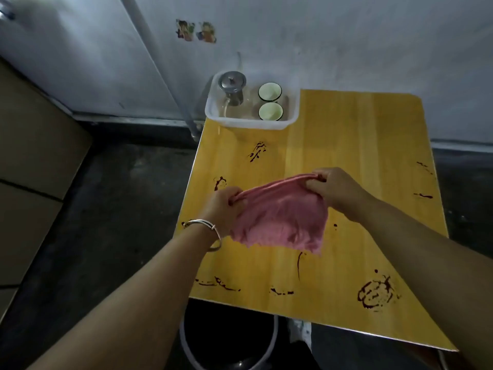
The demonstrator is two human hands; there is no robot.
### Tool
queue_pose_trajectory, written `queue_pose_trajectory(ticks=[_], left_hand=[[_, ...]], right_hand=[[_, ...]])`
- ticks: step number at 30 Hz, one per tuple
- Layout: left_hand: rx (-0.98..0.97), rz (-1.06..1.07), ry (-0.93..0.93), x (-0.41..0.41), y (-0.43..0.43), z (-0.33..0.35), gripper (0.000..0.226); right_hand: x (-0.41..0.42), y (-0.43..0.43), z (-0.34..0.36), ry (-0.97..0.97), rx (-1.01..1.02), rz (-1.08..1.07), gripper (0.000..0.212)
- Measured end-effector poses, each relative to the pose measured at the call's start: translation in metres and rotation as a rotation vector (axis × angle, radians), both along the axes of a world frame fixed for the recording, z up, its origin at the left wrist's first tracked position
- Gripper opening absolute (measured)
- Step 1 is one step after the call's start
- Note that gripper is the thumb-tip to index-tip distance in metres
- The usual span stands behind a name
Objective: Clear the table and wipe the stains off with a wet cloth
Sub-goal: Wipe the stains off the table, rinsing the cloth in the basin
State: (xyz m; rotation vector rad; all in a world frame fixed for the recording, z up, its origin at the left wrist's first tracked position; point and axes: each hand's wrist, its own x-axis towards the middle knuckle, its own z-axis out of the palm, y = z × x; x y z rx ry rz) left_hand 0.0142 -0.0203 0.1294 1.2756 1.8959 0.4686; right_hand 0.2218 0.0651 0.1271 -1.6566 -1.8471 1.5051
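Observation:
A pink cloth (280,217) hangs spread between both hands above the middle of the yellow wooden table (346,134). My left hand (221,206) pinches its top left corner; a silver bangle circles that wrist. My right hand (336,190) grips the top right corner. The cloth's lower edge hangs down near the tabletop. Dark red stains mark the table: one at the far middle (257,152), one at the left edge (220,182), a round one at the near right (376,293), streaks along the near edge (218,284) and the right edge (424,180).
A white plastic tub (213,113) at the table's far left corner holds a glass teapot with a metal lid (232,85) and two cups (270,101). A dark bucket (229,340) stands on the floor under the near edge. A grey wall lies behind.

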Motion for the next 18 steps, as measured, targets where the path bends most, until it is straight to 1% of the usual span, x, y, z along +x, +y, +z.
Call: queue_pose_trajectory(ticks=[2,4,7,9,11,12,13,15,17,18], left_hand=[[-0.047,0.014,-0.026,0.011,0.017,-0.021,0.024],[-0.080,0.007,0.013,0.024,0.034,-0.044,0.017],[-0.099,0.010,0.082,0.041,0.046,-0.075,0.023],[-0.117,-0.006,0.120,0.050,0.041,-0.090,0.024],[-0.158,-0.062,0.110,0.057,0.031,-0.102,0.023],[-0.181,-0.093,0.107,0.059,0.026,-0.106,0.022],[-0.201,-0.116,0.107,0.061,0.021,-0.110,0.022],[-0.213,-0.146,0.088,0.063,0.015,-0.117,0.022],[-0.225,-0.223,0.102,0.063,0.013,-0.121,0.026],[-0.244,-0.276,0.121,0.064,0.012,-0.123,0.028]], right_hand=[[0.014,0.016,-0.018,-0.045,-0.047,0.047,0.018],[0.024,0.029,-0.039,-0.101,-0.051,0.087,0.018],[0.037,0.035,-0.071,-0.164,-0.042,0.132,0.015],[0.044,0.031,-0.085,-0.218,-0.073,0.231,0.015],[0.048,0.024,-0.094,-0.307,-0.137,0.402,0.016],[0.048,0.021,-0.096,-0.338,-0.190,0.453,0.016],[0.047,0.020,-0.097,-0.351,-0.241,0.460,0.015],[0.039,0.017,-0.099,-0.373,-0.243,0.380,0.018],[0.022,0.009,-0.106,-0.439,-0.171,0.177,0.022],[0.012,0.002,-0.111,-0.475,-0.158,0.057,0.031]])
